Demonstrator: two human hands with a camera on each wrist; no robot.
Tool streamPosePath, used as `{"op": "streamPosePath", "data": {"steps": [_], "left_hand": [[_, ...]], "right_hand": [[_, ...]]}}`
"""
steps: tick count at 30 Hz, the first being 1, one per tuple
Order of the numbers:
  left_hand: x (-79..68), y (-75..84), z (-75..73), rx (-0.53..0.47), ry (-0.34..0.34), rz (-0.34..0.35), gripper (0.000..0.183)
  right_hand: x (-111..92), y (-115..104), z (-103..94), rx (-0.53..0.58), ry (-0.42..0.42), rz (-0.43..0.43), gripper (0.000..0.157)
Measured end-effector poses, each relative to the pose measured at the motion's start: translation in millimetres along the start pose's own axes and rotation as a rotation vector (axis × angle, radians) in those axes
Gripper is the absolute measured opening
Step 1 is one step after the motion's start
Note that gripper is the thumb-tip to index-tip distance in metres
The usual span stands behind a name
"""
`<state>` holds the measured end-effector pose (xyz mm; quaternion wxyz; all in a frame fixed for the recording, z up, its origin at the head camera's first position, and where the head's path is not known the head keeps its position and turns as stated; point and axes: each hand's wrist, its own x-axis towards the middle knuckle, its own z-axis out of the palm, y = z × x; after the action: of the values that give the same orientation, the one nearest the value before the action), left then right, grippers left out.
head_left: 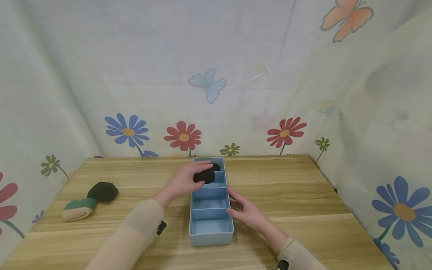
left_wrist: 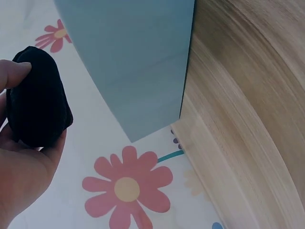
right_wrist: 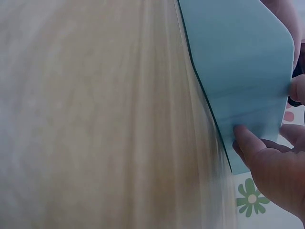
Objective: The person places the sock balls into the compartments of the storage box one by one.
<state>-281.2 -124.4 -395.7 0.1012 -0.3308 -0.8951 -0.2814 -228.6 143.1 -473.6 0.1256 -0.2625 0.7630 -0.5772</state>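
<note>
A long light-blue divided box point(head_left: 212, 239) stands on the wooden table with its short end toward me. Above its rear compartments my left hand point(head_left: 183, 180) grips a black rolled bundle point(left_wrist: 40, 98), which looks like a folded sock, between thumb and fingers. Behind that bundle another black piece point(head_left: 216, 167) shows in the rearmost compartment, partly hidden by the hand. At the box's right side is my right hand point(head_left: 248, 213), its fingertips point(right_wrist: 243, 133) touching the outer wall and rim.
To the left on the table point(head_left: 290, 195) lie a dark rolled bundle point(head_left: 102, 191) and a green-and-beige one point(head_left: 79, 209), side by side. A floral cloth point(head_left: 162, 93) hangs behind the table and along both sides.
</note>
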Motion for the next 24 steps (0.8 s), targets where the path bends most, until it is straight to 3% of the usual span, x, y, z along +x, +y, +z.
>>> {"op": "streamPosePath", "data": {"steps": [7, 24], "left_hand": [[9.0, 1.7, 8.8, -0.002, -0.023, 0.039, 0.055], [22.6, -4.6, 23.8, -0.043, -0.076, -0.007, 0.055]], "right_hand": [[0, 0, -0.4, 0.009, -0.002, -0.011, 0.071], [-1, 0, -0.8, 0.02, -0.004, -0.013, 0.072]]}}
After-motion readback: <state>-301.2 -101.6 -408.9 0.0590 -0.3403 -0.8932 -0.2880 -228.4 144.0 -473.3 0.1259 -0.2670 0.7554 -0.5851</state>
